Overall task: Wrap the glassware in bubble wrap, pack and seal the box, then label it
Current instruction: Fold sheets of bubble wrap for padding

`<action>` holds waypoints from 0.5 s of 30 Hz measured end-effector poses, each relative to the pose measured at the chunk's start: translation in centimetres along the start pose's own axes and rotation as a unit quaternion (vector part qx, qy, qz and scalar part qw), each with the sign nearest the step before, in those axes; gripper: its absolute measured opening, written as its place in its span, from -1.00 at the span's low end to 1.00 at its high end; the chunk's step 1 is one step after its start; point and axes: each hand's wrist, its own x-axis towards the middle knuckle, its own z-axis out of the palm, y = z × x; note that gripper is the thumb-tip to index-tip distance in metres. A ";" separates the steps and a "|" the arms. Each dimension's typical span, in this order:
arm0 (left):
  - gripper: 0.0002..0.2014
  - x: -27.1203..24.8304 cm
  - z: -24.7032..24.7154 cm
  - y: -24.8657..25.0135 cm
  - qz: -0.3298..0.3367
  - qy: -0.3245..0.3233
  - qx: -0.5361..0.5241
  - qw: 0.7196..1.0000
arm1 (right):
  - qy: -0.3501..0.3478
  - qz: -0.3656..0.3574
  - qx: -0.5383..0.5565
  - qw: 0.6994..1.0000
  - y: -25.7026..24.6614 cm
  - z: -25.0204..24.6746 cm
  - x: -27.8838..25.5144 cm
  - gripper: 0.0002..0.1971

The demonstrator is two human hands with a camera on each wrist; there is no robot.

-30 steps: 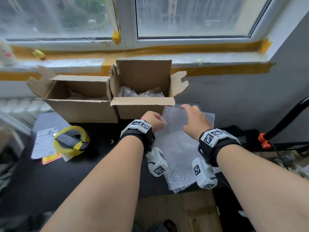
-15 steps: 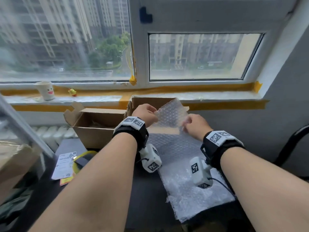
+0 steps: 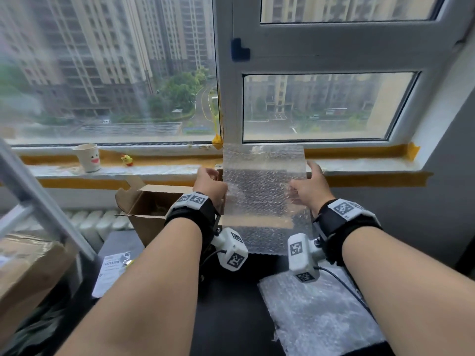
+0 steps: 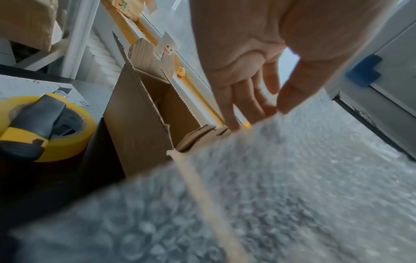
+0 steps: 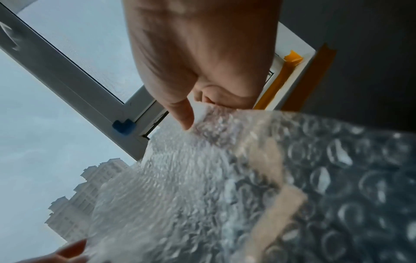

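High-rise apartment room, used as a makeshift packing spot. Big window [image 3: 316,106] looks down on residential towers; sill [image 3: 154,169] edged in yellow masking tape holds a smiley paper cup [image 3: 87,158] and small chick toy [image 3: 126,159]. White radiator [image 3: 90,222] below, dark surface [image 3: 231,304] with open cardboard boxes [image 3: 151,209].

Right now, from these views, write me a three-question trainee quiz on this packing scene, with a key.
1. True or false: both hands hold the raised bubble wrap sheet by its side edges.
2. Which item stands on the windowsill? A) paper cup B) tape roll C) scissors
3. Fill in: a second bubble wrap piece lies flat on the dark ____.

Key
1. True: the left hand and right hand each pinch one edge.
2. A. The yellow tape roll sits on the table beside the open cardboard box.
3. table
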 end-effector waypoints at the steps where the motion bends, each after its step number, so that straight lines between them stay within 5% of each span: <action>1: -0.63 0.4 -0.3 0.1 0.001 0.013 0.003 1.000 | -0.007 -0.016 -0.003 1.000 -0.3 0.1 -0.2 -0.22; 5: -0.80 2.0 -1.5 0.4 0.021 0.040 0.046 0.998 | -0.118 -0.052 -0.067 0.989 -1.7 0.7 -0.7 -0.11; 7: -0.66 2.7 -1.9 0.6 0.035 0.034 0.045 0.998 | -0.151 -0.026 -0.095 0.984 -2.0 1.5 -0.2 -0.24; 9: -0.60 3.6 -2.2 0.5 0.025 -0.005 0.025 0.999 | -0.132 -0.008 -0.124 0.983 -1.8 2.3 0.5 -0.32; 12: -0.78 3.6 -2.9 0.8 0.013 -0.065 0.025 0.997 | -0.093 0.007 -0.150 0.984 -1.8 3.0 1.4 -0.37; 15: -0.53 4.2 -3.6 0.7 0.005 -0.070 0.075 0.995 | -0.060 0.000 -0.154 0.986 -2.0 3.3 1.8 -0.44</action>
